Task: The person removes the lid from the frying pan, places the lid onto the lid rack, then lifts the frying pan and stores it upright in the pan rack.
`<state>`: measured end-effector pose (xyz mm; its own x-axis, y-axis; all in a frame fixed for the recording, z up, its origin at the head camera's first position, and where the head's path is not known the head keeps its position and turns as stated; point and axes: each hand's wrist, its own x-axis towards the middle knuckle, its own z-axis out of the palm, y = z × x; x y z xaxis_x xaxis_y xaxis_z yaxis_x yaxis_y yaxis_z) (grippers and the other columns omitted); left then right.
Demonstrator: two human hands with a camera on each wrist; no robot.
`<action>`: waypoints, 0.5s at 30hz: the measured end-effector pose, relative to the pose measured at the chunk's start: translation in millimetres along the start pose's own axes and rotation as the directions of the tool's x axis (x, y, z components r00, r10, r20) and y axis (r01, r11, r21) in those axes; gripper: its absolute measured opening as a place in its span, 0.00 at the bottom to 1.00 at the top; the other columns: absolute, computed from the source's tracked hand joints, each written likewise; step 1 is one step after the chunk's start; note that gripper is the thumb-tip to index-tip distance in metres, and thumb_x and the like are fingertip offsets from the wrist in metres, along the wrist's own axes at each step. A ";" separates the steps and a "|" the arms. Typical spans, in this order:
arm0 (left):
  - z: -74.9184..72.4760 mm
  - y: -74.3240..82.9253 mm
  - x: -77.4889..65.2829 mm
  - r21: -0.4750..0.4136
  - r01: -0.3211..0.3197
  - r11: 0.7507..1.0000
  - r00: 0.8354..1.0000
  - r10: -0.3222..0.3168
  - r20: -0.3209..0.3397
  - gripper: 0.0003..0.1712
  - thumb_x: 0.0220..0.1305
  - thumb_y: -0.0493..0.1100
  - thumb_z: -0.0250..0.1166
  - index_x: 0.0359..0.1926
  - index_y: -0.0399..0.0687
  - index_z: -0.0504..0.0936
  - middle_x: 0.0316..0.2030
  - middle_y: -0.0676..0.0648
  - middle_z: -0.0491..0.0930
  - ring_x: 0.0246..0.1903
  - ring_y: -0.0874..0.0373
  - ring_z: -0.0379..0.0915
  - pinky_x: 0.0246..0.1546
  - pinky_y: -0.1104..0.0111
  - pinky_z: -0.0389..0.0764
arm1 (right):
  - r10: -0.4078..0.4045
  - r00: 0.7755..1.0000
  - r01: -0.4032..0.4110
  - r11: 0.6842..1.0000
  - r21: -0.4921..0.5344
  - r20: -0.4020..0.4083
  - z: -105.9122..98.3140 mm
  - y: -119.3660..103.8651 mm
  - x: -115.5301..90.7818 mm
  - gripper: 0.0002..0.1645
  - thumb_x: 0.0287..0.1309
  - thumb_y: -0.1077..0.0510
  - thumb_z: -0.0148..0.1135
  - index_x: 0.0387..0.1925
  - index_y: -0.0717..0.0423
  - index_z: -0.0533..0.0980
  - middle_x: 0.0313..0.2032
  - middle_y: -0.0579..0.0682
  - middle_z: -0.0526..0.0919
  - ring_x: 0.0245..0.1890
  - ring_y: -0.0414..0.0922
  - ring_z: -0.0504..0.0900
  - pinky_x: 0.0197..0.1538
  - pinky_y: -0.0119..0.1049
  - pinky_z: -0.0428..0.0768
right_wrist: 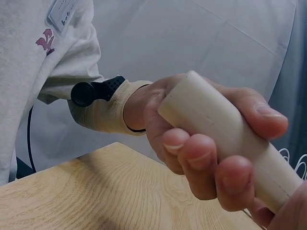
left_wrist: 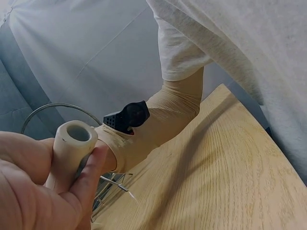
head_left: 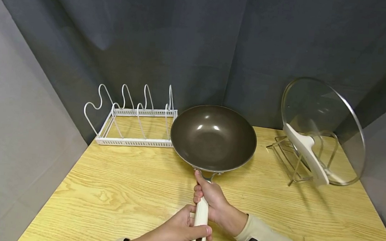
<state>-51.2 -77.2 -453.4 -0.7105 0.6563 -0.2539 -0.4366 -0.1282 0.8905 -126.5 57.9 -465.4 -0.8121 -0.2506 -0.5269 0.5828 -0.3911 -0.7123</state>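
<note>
A dark brown wok (head_left: pixel 213 137) with a cream handle (head_left: pixel 201 212) faces its open bowl toward the head view. My right hand (head_left: pixel 212 197) grips the handle near the wok, its thumb stretched up toward the handle joint. Lower down, my left hand (head_left: pixel 184 229) holds the handle's end, thumb across the top beside the hanging slot. In the left wrist view the hollow handle end (left_wrist: pixel 79 134) pokes out between the left hand's thumb and fingers. The right wrist view shows the left hand's fingers (right_wrist: pixel 235 177) curled round the handle.
Left of the wok, a white wire rack (head_left: pixel 137 142) stands on the wooden table (head_left: pixel 123 183), its right end close to the wok's rim. A glass lid (head_left: pixel 330 105) with a cream handle leans in a metal stand (head_left: pixel 296 168) at the right. Dark curtains (head_left: pixel 172 39) hang behind.
</note>
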 end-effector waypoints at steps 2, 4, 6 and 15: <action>0.0 -0.4 0.1 0.008 0.001 1.000 1.000 -0.001 0.000 0.30 0.70 0.35 0.63 0.61 0.35 0.53 0.33 0.45 0.83 0.30 0.58 0.84 0.33 0.70 0.86 | 0.003 1.000 -0.003 1.000 0.000 0.001 0.1 0.2 0.1 0.25 0.72 0.45 0.61 0.22 0.47 0.63 0.16 0.37 0.64 0.13 0.31 0.63 0.19 0.23 0.64; 0.3 -1.2 0.3 0.013 0.002 1.000 1.000 -0.002 -0.017 0.30 0.70 0.35 0.63 0.60 0.37 0.52 0.33 0.43 0.83 0.29 0.57 0.84 0.32 0.70 0.86 | 0.007 1.000 -0.007 1.000 0.009 0.007 0.4 0.1 0.1 0.22 0.71 0.48 0.61 0.24 0.48 0.64 0.16 0.37 0.64 0.13 0.30 0.63 0.19 0.22 0.64; 0.6 -1.5 0.5 0.012 0.008 1.000 1.000 -0.007 -0.027 0.30 0.70 0.35 0.63 0.59 0.38 0.51 0.34 0.42 0.83 0.29 0.56 0.84 0.32 0.69 0.86 | 0.015 1.000 -0.016 1.000 0.024 0.014 0.7 -0.2 -0.2 0.19 0.72 0.52 0.60 0.26 0.50 0.63 0.17 0.37 0.64 0.13 0.30 0.64 0.18 0.20 0.64; 2.3 1.3 0.5 -0.004 0.003 1.000 1.000 -0.003 -0.031 0.30 0.69 0.35 0.64 0.57 0.38 0.50 0.33 0.41 0.83 0.28 0.56 0.84 0.33 0.67 0.87 | 0.037 0.999 -0.037 0.998 0.049 0.014 2.0 -3.3 -1.8 0.17 0.70 0.58 0.57 0.25 0.49 0.64 0.16 0.37 0.64 0.12 0.30 0.64 0.18 0.20 0.64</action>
<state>-50.9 -75.4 -451.5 -0.7256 0.6335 -0.2685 -0.4411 -0.1289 0.8882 -127.0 57.9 -461.2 -0.7906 -0.2768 -0.5462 0.6105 -0.4243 -0.6687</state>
